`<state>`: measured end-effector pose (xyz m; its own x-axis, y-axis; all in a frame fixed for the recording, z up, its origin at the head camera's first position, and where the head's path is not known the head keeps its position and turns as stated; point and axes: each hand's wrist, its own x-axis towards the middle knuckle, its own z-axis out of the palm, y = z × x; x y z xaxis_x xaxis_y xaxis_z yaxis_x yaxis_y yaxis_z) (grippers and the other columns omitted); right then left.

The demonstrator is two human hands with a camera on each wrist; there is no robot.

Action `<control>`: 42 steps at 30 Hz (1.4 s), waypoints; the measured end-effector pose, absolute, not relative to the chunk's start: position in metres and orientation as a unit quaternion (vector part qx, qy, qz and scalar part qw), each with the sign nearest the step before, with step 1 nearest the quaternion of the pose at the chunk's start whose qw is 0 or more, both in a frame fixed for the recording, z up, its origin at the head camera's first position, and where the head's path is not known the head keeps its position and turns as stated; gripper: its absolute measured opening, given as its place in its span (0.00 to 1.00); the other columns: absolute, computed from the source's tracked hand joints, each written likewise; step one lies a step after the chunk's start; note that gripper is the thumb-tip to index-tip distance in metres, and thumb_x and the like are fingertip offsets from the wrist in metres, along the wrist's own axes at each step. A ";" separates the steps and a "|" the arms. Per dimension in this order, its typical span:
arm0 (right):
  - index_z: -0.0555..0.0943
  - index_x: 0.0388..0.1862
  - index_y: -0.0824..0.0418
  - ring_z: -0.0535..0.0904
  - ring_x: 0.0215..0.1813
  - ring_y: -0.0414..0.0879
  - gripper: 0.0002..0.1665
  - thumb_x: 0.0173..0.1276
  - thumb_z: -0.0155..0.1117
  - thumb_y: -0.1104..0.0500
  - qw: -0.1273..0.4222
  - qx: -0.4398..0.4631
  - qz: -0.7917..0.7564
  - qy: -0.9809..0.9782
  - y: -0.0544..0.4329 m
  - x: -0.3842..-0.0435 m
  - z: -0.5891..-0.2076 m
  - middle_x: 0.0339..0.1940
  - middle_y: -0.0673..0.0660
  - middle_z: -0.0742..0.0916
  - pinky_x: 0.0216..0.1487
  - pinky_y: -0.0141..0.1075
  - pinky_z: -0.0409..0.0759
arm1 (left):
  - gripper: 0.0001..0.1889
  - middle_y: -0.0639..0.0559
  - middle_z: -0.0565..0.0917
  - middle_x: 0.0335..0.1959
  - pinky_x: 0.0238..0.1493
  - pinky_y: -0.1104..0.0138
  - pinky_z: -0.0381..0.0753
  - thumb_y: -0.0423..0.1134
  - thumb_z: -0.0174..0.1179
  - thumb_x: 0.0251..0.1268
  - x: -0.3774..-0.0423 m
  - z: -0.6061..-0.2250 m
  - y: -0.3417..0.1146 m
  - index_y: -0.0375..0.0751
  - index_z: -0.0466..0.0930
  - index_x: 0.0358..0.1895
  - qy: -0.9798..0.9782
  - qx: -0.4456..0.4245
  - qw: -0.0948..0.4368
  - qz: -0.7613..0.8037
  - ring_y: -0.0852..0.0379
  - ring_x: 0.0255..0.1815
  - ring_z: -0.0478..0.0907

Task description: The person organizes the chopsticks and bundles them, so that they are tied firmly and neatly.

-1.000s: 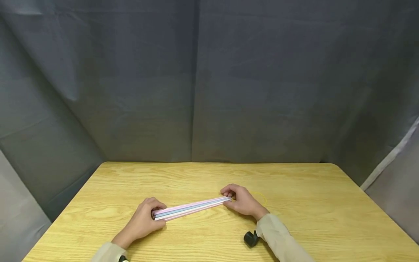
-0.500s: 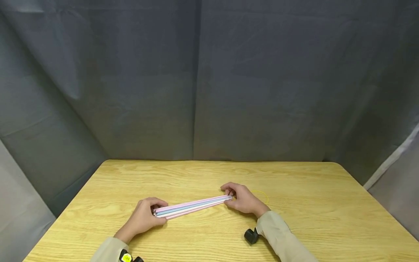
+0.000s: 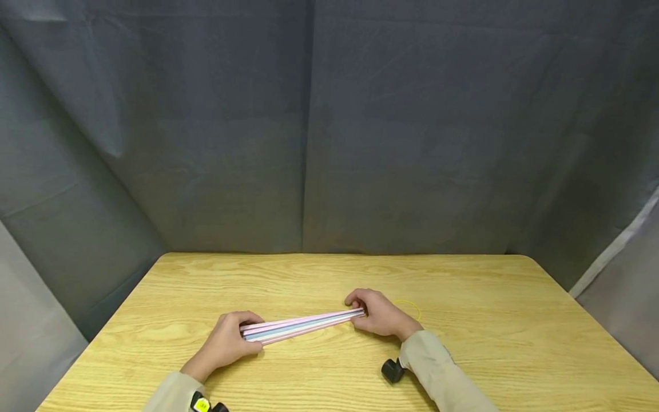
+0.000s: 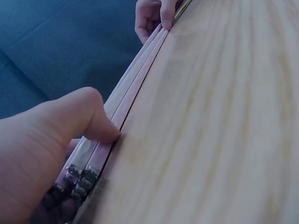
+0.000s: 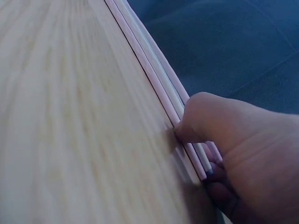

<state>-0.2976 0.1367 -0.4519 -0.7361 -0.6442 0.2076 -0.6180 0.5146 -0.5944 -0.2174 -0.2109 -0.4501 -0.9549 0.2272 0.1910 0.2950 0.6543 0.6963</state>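
A bundle of long, slim sticks (image 3: 304,327) in pink, white and blue lies slantwise across the table between my hands. My left hand (image 3: 226,343) holds the left end between thumb and fingers. My right hand (image 3: 380,313) pinches the right end, which sits a little farther back. In the left wrist view dark, shiny tips (image 4: 83,179) show at the near end of the sticks. The right wrist view shows the stick ends (image 5: 201,161) lined up under the thumb. The curled fingers partly hide both ends. What kind of sticks they are I cannot tell.
A thin yellow loop (image 3: 415,309) lies on the wooden table (image 3: 463,297) just behind the right wrist. A dark curtain (image 3: 329,143) hangs behind the table's far edge. Small black devices (image 3: 393,371) are worn at the wrists.
Both hands keep hold of the bundle's ends. The sticks fan slightly wider at the left end. The left wrist has turned, so its yellow-marked device shows more.
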 end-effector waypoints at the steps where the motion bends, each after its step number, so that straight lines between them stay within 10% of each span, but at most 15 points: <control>1: 0.78 0.46 0.64 0.70 0.32 0.39 0.15 0.58 0.63 0.67 0.021 -0.364 -0.331 0.870 0.136 -0.298 -0.452 0.33 0.51 0.78 0.36 0.29 0.72 | 0.18 0.52 0.85 0.36 0.37 0.71 0.78 0.34 0.74 0.40 -0.218 -0.451 -0.211 0.42 0.84 0.40 -0.910 -0.146 0.043 -0.386 0.60 0.35 0.79; 42: 0.79 0.28 0.56 0.62 0.21 0.33 0.08 0.47 0.61 0.67 0.017 -0.384 -0.274 0.881 0.130 -0.292 -0.442 0.21 0.46 0.76 0.24 0.26 0.64 | 0.09 0.56 0.82 0.25 0.28 0.72 0.73 0.33 0.70 0.42 -0.224 -0.431 -0.207 0.40 0.82 0.31 -0.917 -0.226 -0.017 -0.328 0.66 0.24 0.72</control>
<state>-0.2925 0.1296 -0.4422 -0.7039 -0.6870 0.1804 -0.6679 0.5539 -0.4971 -0.2236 -0.2074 -0.4309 -0.8977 0.4246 0.1177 0.4028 0.6826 0.6098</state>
